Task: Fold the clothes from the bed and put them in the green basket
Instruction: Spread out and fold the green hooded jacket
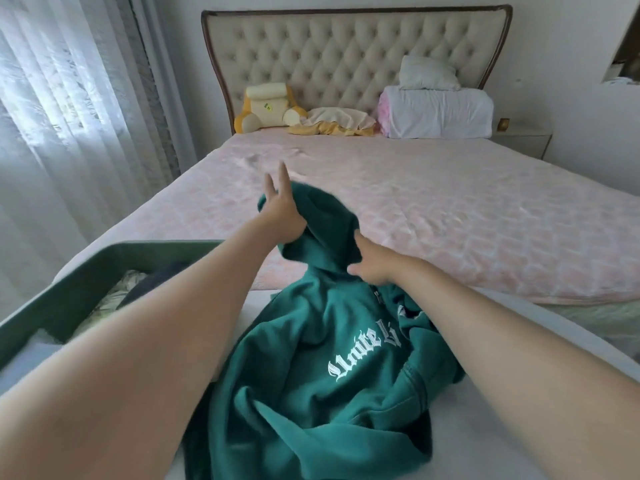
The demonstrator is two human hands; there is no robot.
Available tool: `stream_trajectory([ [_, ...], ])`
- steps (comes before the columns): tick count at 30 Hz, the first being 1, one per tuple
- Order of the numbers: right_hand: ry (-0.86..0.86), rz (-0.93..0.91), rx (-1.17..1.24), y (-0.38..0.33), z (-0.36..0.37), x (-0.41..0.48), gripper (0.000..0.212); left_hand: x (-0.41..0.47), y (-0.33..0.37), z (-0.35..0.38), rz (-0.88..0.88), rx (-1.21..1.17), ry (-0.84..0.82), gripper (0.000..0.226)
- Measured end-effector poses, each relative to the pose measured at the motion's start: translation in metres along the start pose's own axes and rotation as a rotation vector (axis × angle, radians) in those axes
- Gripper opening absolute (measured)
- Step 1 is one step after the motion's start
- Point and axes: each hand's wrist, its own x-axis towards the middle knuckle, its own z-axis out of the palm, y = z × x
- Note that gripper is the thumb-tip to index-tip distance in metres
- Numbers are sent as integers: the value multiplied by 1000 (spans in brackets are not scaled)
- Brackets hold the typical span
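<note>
A teal green hoodie (311, 375) with white gothic lettering lies crumpled, front up, at the foot of the bed (450, 209). Its hood is lifted off the pink cover. My left hand (282, 213) holds the hood's left edge, two fingers sticking straight up, with fabric showing behind the hand. My right hand (370, 268) grips the hood's base at the neck, thumb up against the cloth. The green basket (104, 249) sits at the left on the bed's foot, under my left forearm, with a light patterned garment and a dark one inside.
Against the tufted headboard (346, 50) lie a yellow cushion (266, 105), a cream and yellow cloth (336, 121) and a rolled white duvet (440, 112) with a pillow on top. Sheer curtains (52, 116) hang at the left. A nightstand (523, 140) stands at the right.
</note>
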Motion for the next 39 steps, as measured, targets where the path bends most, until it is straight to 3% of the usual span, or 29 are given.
stream_trajectory([
  [3, -94, 24, -187, 3, 19, 2, 78, -3, -32, 34, 28, 152, -216, 103],
  [5, -111, -1, -295, 6, 30, -1, 67, -9, -44, 55, 103, 237, -274, 88],
  [8, -4, -74, -183, 12, 27, -9, 47, -30, -42, 83, 181, 220, -327, 61],
  [10, 126, -85, -60, 19, 16, -20, 43, -43, -39, 96, 159, 238, -485, 75],
  [13, 211, -63, -60, 36, 0, -39, 43, -56, -44, 101, 78, 466, -690, 98],
  [16, 191, -50, -92, 52, -4, -64, 39, -61, -49, 97, 16, 524, -650, 98],
  [19, 289, -57, -18, 67, -1, -88, 33, -70, -31, 94, 99, 594, -527, 82],
  [23, 492, -160, -19, 81, 15, -117, 27, -98, 5, 96, 285, 376, -310, 47],
  [26, 655, -248, -98, 82, 32, -141, 26, -134, 24, 99, 407, 234, -258, 31],
  [28, 754, -316, -167, 82, 44, -157, 29, -160, 28, 97, 489, 212, -284, 31],
  [31, 704, -333, -70, 77, 64, -179, 32, -196, 24, 90, 545, 240, -350, 51],
  [35, 706, -332, 66, 75, 91, -201, 14, -235, 5, 88, 620, 406, -358, 71],
  [39, 651, -352, 59, 76, 110, -215, 28, -263, -25, 92, 637, 556, -274, 67],
])
